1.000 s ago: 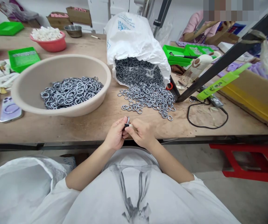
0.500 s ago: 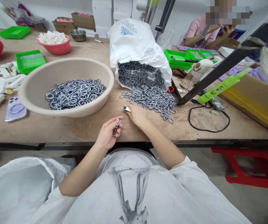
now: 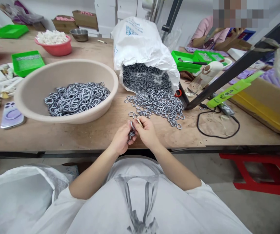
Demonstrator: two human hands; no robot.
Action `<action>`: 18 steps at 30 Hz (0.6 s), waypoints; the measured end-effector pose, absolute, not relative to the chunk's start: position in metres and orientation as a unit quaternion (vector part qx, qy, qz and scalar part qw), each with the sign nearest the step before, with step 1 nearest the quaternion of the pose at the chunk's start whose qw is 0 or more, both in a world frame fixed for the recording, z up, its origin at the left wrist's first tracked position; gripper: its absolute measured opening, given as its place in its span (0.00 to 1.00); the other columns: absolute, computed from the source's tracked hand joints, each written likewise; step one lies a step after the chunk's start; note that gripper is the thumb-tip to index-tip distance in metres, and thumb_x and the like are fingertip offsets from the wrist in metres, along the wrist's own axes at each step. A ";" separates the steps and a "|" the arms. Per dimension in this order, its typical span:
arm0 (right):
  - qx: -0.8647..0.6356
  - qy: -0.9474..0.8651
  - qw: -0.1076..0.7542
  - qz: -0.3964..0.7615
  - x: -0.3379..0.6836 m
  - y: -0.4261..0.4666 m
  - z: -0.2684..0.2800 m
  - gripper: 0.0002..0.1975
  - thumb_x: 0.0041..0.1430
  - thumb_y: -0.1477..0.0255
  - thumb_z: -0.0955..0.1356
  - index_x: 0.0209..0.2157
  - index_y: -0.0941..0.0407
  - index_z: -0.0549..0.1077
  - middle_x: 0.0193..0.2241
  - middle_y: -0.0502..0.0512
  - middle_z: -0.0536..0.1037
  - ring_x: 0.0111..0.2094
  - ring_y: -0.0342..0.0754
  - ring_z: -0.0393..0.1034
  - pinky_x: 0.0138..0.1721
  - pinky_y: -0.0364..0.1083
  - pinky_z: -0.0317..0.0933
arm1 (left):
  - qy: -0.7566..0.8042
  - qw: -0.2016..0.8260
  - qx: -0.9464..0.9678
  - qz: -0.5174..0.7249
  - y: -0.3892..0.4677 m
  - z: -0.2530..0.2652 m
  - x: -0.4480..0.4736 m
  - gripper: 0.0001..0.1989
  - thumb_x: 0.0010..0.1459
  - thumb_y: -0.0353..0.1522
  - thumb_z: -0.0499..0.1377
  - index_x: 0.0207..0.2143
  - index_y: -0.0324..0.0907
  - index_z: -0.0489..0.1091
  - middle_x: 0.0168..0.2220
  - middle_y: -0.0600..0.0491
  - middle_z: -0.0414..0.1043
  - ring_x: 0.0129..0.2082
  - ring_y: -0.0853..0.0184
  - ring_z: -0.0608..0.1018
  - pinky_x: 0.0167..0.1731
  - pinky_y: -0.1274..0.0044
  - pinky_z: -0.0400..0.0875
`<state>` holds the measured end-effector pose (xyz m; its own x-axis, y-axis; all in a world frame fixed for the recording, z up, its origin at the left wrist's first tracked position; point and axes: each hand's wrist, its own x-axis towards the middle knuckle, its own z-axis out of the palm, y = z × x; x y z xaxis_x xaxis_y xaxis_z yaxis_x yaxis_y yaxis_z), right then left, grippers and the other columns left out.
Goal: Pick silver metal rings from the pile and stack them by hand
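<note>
1. At centre, the left hand (image 3: 121, 139) pinches one grey ring (image 3: 132, 125), palm rings (image 3: 131, 134) behind; the right hand (image 3: 148, 132) grips one slim tool (image 3: 140, 123).
2. Seemingly, tool-work on that ring, calling next for a steady pinch.
3. Ten o'clock: one basin (image 3: 31, 96), heaped rings (image 3: 78, 98) uncountable.
4. Twelve o'clock: one sack (image 3: 140, 47); loose rings (image 3: 159, 104), uncountable, at one.

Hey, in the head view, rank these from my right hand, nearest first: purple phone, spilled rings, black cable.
From your right hand:
1. Spilled rings: just beyond it.
2. Black cable: to its right.
3. Purple phone: far left, past the basin.
</note>
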<state>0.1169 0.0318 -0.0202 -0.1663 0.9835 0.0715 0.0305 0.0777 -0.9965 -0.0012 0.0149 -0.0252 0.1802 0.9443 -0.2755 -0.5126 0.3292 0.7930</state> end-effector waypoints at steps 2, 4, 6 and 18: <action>-0.454 -0.564 0.473 0.501 0.114 0.030 -0.023 0.17 0.59 0.55 0.68 0.28 0.54 0.68 0.22 0.46 0.65 0.23 0.42 0.60 0.27 0.43 0.58 | 0.391 0.696 0.300 0.523 0.014 -0.026 0.002 0.28 0.47 0.55 0.66 0.28 0.39 0.66 0.21 0.58 0.64 0.15 0.78 0.64 0.11 0.85 0.49; -0.436 -0.566 0.482 0.507 0.116 0.030 -0.024 0.15 0.59 0.55 0.68 0.33 0.53 0.72 0.25 0.48 0.70 0.27 0.43 0.64 0.32 0.44 0.62 | 0.397 0.681 0.306 0.534 0.014 -0.025 0.001 0.27 0.47 0.54 0.66 0.27 0.39 0.65 0.21 0.59 0.63 0.14 0.79 0.62 0.11 0.85 0.48; -0.417 -0.576 0.493 0.502 0.120 0.031 -0.023 0.16 0.60 0.54 0.68 0.38 0.53 0.74 0.30 0.50 0.74 0.34 0.46 0.69 0.40 0.46 0.65 | 0.401 0.675 0.304 0.540 0.013 -0.024 -0.001 0.26 0.48 0.52 0.67 0.27 0.39 0.65 0.21 0.59 0.62 0.14 0.79 0.61 0.12 0.85 0.48; -0.423 -0.760 0.396 0.294 0.136 0.023 -0.009 0.25 0.66 0.49 0.59 0.32 0.54 0.73 0.29 0.54 0.73 0.33 0.47 0.66 0.36 0.46 0.57 | 0.366 0.707 0.260 0.547 0.006 -0.010 -0.006 0.26 0.49 0.51 0.67 0.24 0.40 0.61 0.18 0.61 0.58 0.14 0.80 0.59 0.13 0.85 0.50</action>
